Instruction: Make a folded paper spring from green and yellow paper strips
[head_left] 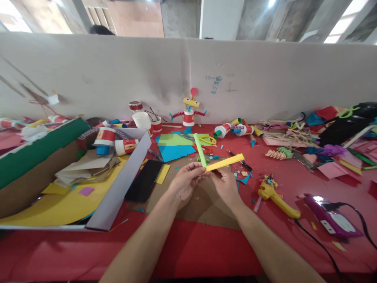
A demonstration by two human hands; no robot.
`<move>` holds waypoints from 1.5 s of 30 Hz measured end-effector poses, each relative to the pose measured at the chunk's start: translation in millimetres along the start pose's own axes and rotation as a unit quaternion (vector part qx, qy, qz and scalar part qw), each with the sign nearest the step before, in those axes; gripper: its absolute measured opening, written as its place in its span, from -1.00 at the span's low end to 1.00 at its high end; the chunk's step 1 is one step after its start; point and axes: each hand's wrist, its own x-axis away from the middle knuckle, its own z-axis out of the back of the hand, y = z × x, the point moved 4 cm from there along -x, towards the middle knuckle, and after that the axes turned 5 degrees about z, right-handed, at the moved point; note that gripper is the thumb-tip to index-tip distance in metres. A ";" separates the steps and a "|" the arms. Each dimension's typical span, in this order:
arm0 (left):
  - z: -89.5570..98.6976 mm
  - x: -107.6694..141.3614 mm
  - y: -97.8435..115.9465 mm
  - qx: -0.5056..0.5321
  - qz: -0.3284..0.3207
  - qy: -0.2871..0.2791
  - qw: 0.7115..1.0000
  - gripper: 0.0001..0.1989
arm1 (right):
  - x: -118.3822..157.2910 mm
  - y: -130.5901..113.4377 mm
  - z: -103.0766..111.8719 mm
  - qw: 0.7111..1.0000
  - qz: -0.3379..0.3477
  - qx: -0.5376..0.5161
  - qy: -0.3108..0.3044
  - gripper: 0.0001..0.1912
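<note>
Over a brown cardboard sheet [196, 210], my left hand [188, 179] pinches the corner where a green paper strip [199, 149] and a yellow paper strip [226, 161] meet. The green strip points away from me; the yellow one reaches out to the right, and they form an angle. Under the yellow strip, my right hand [225, 182] is closed with its fingers at the strip's near part. Some fingertips of both hands are hidden. Just beyond lie scissors with yellow handles [207, 140] on green paper [173, 140] and blue paper [173, 152].
A box [123, 188] with paper scraps and cup figures stands left, beside a black phone [145, 181]. A paper-cup robot [189, 118] stands at the back. Right are a yellow glue gun [278, 200], a purple power socket [332, 216] and a black bottle [344, 124].
</note>
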 end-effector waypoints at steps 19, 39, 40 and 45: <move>2.9 -3.6 -9.5 0.036 -0.073 0.089 0.993 -0.82 | 5.5 8.3 -5.4 0.986 -0.128 -0.101 0.022 -0.73; 1.2 0.0 -7.8 0.031 -0.056 0.100 0.993 -0.78 | 5.8 3.3 -5.7 0.983 -0.134 -0.118 0.034 -0.77; 1.7 0.0 -7.5 0.028 -0.057 0.104 0.993 -0.78 | 5.9 3.1 -6.0 0.983 -0.134 -0.120 0.030 -0.77; 2.6 1.7 -4.3 -0.034 -0.094 0.130 0.986 -0.81 | 7.5 3.4 -6.6 0.982 -0.130 -0.133 0.022 -0.77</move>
